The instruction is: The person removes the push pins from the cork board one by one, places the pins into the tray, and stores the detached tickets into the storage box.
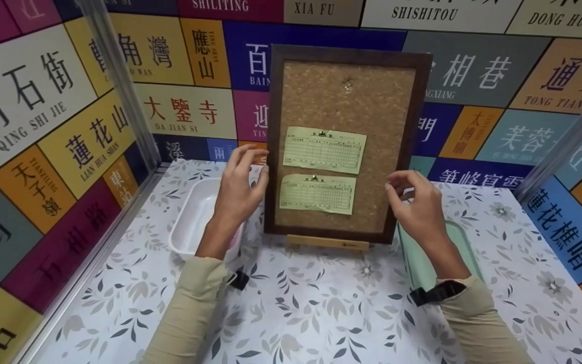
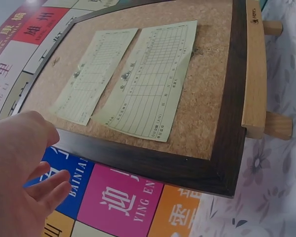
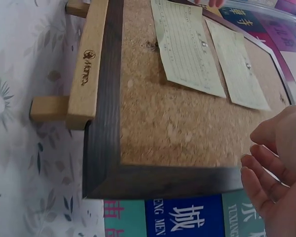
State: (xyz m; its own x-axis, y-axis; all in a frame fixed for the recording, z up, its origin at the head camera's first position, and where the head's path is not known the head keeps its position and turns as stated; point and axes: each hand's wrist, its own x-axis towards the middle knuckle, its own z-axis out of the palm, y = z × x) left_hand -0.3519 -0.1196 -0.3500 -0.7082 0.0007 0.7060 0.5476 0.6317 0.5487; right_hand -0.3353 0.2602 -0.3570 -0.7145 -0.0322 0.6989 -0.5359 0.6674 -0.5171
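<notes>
A cork board (image 1: 372,121) in a dark wooden frame leans upright on a small wooden easel (image 1: 329,243). Two pale green printed slips hang on it, an upper slip (image 1: 324,151) and a lower slip (image 1: 316,196), each with a small pin near its top edge. At the board's left side my left hand (image 1: 240,184) hovers, fingers loosely bent with nothing in them; its thumb is close to the frame in the left wrist view. My right hand (image 1: 417,205) is by the right edge, thumb and fingers relaxed and apart, holding nothing.
A white tray (image 1: 180,222) stands behind my left wrist, with something pink partly hidden in it. Under my right forearm lies a green tray (image 1: 465,242). A floral cloth (image 1: 321,313) covers the table, and panels with place names (image 1: 185,111) rise behind the board.
</notes>
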